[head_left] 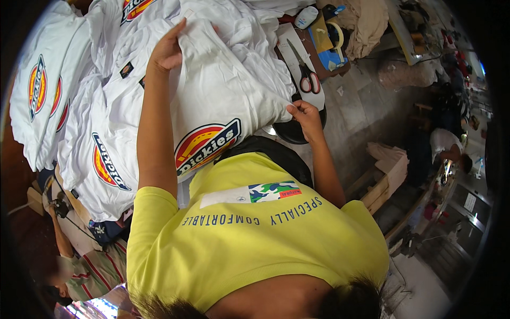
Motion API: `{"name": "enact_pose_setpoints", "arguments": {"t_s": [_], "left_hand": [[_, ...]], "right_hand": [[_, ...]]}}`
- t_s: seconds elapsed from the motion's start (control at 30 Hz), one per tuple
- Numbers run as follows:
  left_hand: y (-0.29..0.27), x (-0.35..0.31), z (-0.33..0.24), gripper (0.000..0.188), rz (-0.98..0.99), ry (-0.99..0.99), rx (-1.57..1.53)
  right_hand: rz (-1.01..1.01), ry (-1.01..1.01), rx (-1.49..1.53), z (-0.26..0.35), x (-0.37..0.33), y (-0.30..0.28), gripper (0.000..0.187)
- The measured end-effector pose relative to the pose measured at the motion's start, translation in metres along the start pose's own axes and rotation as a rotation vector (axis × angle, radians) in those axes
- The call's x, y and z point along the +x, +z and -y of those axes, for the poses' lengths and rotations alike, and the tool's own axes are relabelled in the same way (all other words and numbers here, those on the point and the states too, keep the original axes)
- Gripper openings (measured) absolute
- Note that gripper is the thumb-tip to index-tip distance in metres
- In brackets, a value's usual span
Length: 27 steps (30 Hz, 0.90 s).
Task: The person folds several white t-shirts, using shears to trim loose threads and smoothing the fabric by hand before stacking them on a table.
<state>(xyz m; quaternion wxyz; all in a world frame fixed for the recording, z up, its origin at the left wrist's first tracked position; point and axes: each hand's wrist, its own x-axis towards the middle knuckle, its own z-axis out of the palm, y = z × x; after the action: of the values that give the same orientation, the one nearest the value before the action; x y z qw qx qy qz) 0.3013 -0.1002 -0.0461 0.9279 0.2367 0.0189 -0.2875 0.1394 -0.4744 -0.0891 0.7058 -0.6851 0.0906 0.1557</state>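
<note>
The right grip (307,118) pinches a corner of the printed white T-shirt (223,87), whose spread runs leftward and away from it to the left grip (167,52); that one's fingers are partly behind cloth, its closure impossible to tell; scissors (309,82) lie just beyond the right grip

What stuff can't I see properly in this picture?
All in the head view:
- Some fingers of the left hand: hidden by the white shirt.
- The rest of the upper print: cut off by the top edge.
- What the far worker is doing: too small and blurry.
</note>
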Motion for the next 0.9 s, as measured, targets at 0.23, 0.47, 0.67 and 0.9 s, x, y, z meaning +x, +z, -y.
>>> {"name": "enact_pose_setpoints", "arguments": {"t_s": [0.23, 0.47, 0.67, 0.9], "left_hand": [[-0.009, -0.002, -0.010, 0.076, -0.045, 0.130, -0.207], [-0.002, -0.001, -0.008, 0.079, -0.193, 0.170, -0.166], [-0.009, 0.004, -0.008, 0.078, -0.157, 0.145, -0.096], [-0.003, -0.005, -0.002, 0.071, -0.076, 0.106, -0.032]], "right_hand": [[0.023, 0.143, -0.020, 0.013, -0.011, -0.015, 0.018], [0.072, 0.110, -0.044, 0.012, -0.007, -0.019, 0.017], [0.104, 0.164, -0.103, 0.016, 0.000, -0.021, 0.017], [0.199, 0.232, -0.149, 0.024, 0.018, -0.019, 0.019]]}}
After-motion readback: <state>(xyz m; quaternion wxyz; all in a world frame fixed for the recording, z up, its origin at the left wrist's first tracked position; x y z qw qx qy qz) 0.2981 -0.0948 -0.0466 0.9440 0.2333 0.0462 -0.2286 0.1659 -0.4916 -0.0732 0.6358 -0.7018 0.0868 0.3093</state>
